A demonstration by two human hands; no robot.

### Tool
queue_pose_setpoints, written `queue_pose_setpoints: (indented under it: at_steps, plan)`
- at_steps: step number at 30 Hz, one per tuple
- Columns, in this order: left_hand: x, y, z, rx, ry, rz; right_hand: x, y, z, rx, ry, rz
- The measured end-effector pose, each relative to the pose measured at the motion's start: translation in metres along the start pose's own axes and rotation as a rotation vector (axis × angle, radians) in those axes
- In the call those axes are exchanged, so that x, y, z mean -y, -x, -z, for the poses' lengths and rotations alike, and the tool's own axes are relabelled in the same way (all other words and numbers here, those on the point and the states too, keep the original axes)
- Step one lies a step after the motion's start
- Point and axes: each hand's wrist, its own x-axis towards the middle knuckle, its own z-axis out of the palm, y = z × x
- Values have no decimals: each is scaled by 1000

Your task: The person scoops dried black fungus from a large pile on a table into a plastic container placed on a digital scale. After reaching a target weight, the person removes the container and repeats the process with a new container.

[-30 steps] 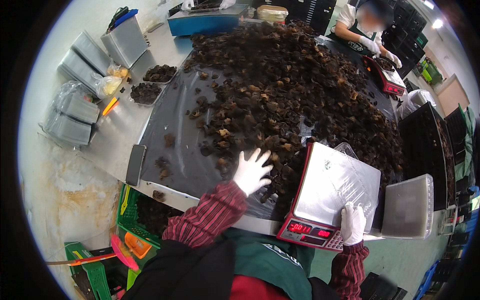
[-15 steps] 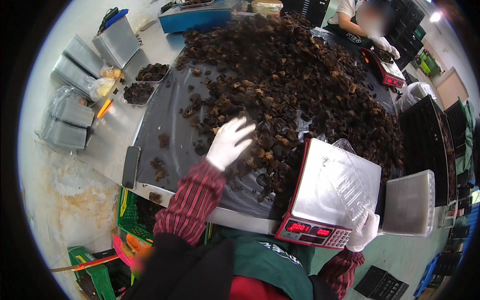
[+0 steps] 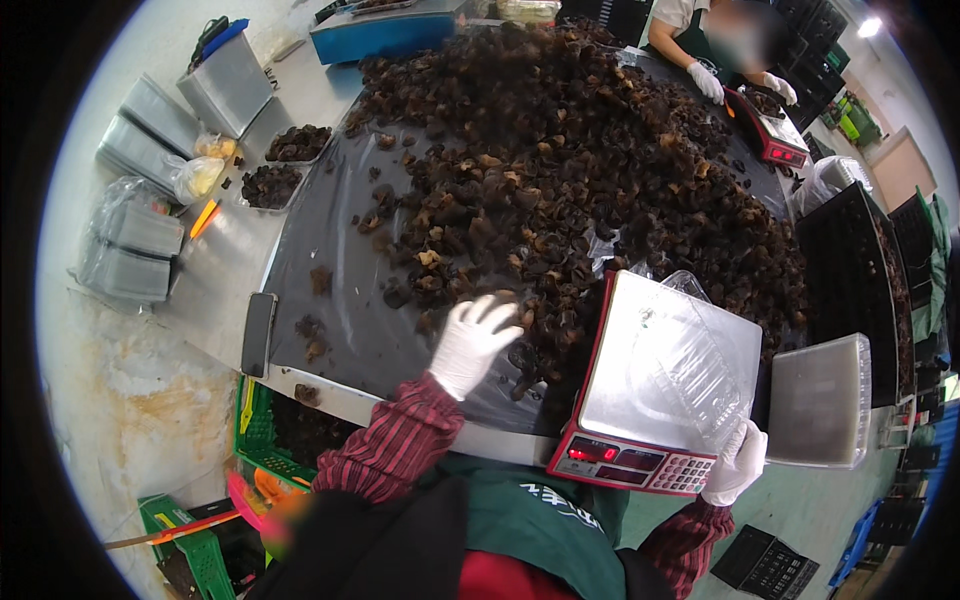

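Note:
My left hand (image 3: 474, 346), in a white glove, is open with fingers spread over the near edge of a large heap of dark brown wood ear mushrooms (image 3: 570, 180). My right hand (image 3: 738, 463), also gloved, is at the near right corner of a red digital scale (image 3: 630, 467) with a steel pan. Its fingers are closed on the edge of a clear plastic tray (image 3: 672, 372) that lies on the pan. The tray's see-through outline is hard to trace. Red digits glow on the scale's display.
A stack of clear trays (image 3: 820, 402) stands right of the scale. A phone (image 3: 259, 335) lies at the table's left edge, near two filled trays (image 3: 270, 187). Green crates (image 3: 262, 425) sit below. Across the table a co-worker's gloved hands (image 3: 706, 82) are beside another scale (image 3: 775, 135).
My left hand has drawn nearer to me and slightly right over the mushrooms. My right hand has shifted slightly right. The scale's reading has changed, and the co-worker's hands have moved apart.

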Motion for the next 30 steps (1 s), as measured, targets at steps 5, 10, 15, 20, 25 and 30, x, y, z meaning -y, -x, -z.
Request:
queue_pose_setpoints:
  at_steps: [5, 10, 15, 20, 25, 30]
  plan:
    - [28, 17, 17, -75, 135, 215, -4, -1, -4, 11, 17, -102]
    - [28, -15, 19, 149, 49, 153, -17, 4, -4, 93, 224, -258]
    - [52, -5, -17, 154, 263, 113, -30, 11, -11, 304, 178, -423]
    - [64, -17, -3, -99, 871, 410, -15, 2, -12, 330, -183, -683]
    - [28, -66, 48, -124, 902, 253, -31, 2, -26, 291, -390, -574]
    - [-73, -131, 59, -161, 868, -237, -43, 2, -49, 327, -288, -426]
